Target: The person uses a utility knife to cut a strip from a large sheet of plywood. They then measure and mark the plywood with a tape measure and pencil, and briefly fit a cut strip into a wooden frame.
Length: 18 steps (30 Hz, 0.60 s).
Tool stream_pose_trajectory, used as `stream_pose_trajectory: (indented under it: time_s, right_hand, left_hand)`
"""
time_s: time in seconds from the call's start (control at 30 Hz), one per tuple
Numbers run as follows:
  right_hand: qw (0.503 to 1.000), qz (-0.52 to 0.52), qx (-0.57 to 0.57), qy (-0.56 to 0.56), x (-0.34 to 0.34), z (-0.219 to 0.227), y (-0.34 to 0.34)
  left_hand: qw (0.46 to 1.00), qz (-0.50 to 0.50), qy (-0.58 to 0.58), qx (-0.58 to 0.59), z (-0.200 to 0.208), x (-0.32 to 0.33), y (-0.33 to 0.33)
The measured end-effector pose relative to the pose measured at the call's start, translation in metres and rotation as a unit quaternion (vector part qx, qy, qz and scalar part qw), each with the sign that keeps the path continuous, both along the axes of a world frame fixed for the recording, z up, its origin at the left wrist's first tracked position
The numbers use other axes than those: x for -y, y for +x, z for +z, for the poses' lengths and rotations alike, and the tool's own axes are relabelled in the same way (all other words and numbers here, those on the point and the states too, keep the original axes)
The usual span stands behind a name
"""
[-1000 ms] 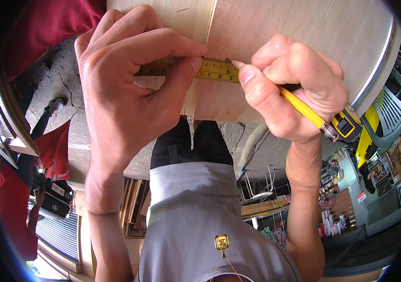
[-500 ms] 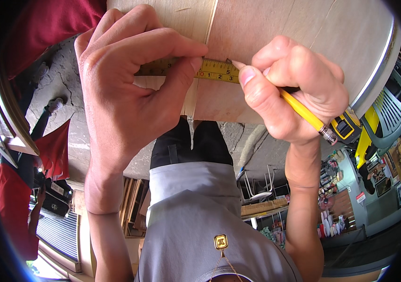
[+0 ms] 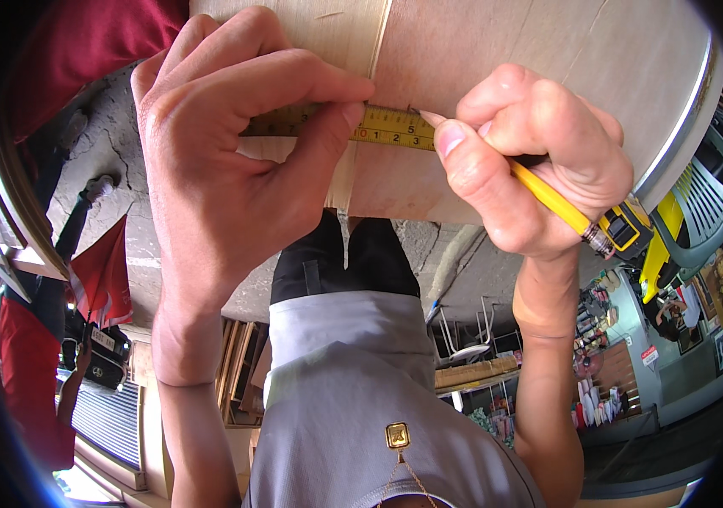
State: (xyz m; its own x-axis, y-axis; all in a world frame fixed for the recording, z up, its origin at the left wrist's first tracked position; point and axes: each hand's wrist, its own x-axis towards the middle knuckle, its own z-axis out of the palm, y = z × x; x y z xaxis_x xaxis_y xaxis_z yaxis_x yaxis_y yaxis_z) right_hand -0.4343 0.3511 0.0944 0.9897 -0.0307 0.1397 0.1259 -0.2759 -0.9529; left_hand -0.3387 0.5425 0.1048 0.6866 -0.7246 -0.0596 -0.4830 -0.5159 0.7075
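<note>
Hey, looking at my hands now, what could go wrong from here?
The left hand pinches the tape blade between thumb and forefinger, so the blade could slip on the wooden board. The pencil tip sits close by the blade's upper edge; pressing hard might nudge the blade. The yellow and black tape case shows beside the right hand; its support is hidden, so a knock might tug the blade.
</note>
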Motion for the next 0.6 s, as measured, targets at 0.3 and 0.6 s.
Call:
stream_pose_trajectory:
  time_s: [0.3, 0.6]
  right_hand:
    - [1.000, -0.008, -0.007, -0.012, -0.0003, 0.0011, -0.0006]
    - [1.000, -0.002, 0.004, -0.007, -0.0003, -0.0007, -0.0003]
  left_hand:
    - [1.000, -0.009, -0.008, 0.014, -0.0010, 0.0007, 0.0006]
    - [1.000, -0.001, -0.009, 0.003, -0.0009, 0.0009, 0.0002]
